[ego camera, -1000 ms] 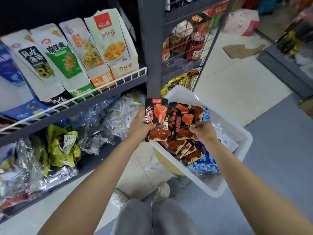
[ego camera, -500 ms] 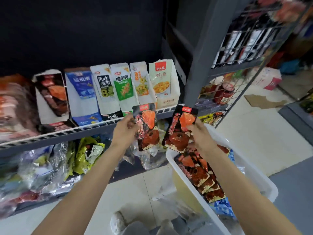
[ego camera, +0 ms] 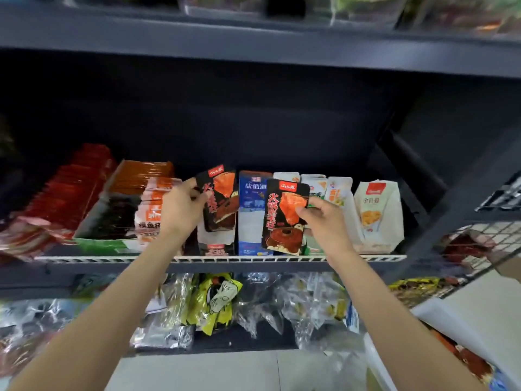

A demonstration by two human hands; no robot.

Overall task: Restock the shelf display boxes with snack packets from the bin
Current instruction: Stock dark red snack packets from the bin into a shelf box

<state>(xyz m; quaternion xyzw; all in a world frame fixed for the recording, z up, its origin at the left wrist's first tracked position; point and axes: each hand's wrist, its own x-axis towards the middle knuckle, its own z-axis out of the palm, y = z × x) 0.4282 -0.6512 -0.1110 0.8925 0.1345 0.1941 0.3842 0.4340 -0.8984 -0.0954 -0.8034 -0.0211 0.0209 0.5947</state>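
A row of upright display boxes is lined along a shelf behind a white wire rail, with red packs stacked at the left and clear bags heaped on the level below. A white bin is seen at the lower right. Both arms are stretched forward. One black snack packet is pinched at its left edge by the left hand, upright, at the mouth of a white box. A second black packet is gripped by the right hand, upright, just in front of the blue box.
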